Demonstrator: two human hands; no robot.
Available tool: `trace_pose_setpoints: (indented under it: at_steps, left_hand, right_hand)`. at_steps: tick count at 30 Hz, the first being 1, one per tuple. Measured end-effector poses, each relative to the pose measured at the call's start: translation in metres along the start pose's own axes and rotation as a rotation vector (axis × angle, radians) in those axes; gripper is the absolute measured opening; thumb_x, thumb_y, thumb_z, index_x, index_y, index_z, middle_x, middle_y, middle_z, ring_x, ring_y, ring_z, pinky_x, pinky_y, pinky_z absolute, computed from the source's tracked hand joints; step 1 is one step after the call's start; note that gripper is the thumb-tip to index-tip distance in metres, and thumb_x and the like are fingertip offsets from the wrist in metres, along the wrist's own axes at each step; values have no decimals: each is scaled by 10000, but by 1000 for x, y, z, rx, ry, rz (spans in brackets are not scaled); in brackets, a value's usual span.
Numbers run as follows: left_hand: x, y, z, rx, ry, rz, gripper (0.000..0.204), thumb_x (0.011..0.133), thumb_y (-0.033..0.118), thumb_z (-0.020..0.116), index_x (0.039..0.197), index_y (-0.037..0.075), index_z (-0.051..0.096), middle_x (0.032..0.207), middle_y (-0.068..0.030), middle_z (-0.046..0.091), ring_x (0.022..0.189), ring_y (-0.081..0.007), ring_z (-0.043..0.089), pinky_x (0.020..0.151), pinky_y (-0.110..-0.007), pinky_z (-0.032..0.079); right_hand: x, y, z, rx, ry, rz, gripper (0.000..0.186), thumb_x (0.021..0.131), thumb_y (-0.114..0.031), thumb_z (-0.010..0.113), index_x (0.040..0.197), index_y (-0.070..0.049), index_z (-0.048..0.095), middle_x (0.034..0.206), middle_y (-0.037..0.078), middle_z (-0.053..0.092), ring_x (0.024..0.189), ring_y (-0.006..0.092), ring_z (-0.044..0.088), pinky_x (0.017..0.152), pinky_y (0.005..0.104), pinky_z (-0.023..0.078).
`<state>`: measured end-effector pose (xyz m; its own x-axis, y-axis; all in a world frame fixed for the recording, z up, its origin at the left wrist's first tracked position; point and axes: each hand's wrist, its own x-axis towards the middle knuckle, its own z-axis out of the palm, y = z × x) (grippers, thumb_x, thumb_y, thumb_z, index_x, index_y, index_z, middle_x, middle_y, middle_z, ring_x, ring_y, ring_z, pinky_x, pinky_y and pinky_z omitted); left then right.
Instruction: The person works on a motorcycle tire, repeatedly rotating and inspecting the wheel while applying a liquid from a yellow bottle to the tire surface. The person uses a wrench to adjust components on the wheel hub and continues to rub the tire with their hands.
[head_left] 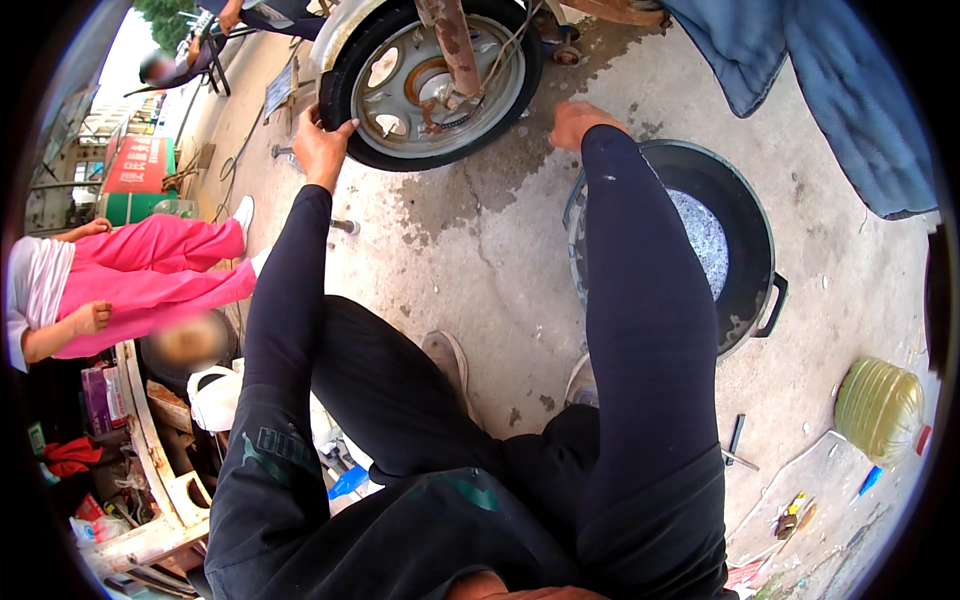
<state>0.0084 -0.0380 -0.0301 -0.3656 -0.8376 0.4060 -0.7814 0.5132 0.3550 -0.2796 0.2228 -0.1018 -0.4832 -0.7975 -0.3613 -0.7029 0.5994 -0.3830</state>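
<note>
A black tire on a grey, rust-marked wheel (441, 154) is at the upper middle, attached to a rusty fork (450, 50). My left hand (322, 148) grips the tire's left side, thumb against the rubber. My right hand (578, 124) is right of the wheel, above a black tub (745, 230), its fingers curled and partly hidden; whether it holds anything I cannot make out. The tub has a side handle and foamy liquid inside, partly covered by my right forearm. A wet patch and a crack mark the concrete (510, 270) beneath.
A person in pink trousers (150, 285) is at the left, above a cluttered cart (140, 450). Other people (175, 65) sit at the upper left. A blue quilt (840, 110) hangs at upper right. A jug of yellowish liquid (875, 410) and small tools (737, 440) lie at right.
</note>
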Motion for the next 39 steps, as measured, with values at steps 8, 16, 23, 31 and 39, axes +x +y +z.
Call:
trace_pose_setpoints:
  at_steps: [8,16,23,31,39]
  left_hand:
    - [6,-7,-4,-67,-30,96,690,726,205,854,1321,-5,576,1226,-188,673,1162,-265,646,1007,-352,482]
    - [4,-19,-10,-7,-217,7,683,669,288,899,1177,-50,593,1106,-183,693,1033,-279,671,932,-361,507]
    - [-13,-46,1,33,-504,2,893,663,412,894,1317,-44,492,1286,-243,605,1201,-334,595,991,-393,470]
    - [-11,21,-32,-50,-278,324,959,664,385,883,1385,-58,431,1312,-257,575,1201,-348,588,1025,-402,461]
    - [-11,43,-44,-273,-547,109,759,725,426,833,1241,-56,555,1129,-184,668,1047,-255,641,926,-349,485]
  right_hand:
    - [0,0,2,17,35,-3,350,855,-191,584,1173,-97,698,1244,131,669,1161,313,634,969,410,513]
    - [2,-7,0,2,0,-13,357,840,-191,595,1165,-89,703,1233,132,673,1148,315,639,962,413,517]
    - [15,1,12,-10,-31,-43,372,830,-212,609,1165,-75,696,1237,153,664,1164,334,624,979,432,505]
    - [26,0,6,-78,-193,4,480,855,-276,619,1294,-82,598,1347,142,600,1262,334,552,1014,437,481]
    - [43,8,19,-96,-129,-111,389,851,-309,628,1107,-18,658,1091,167,645,1099,336,615,926,435,497]
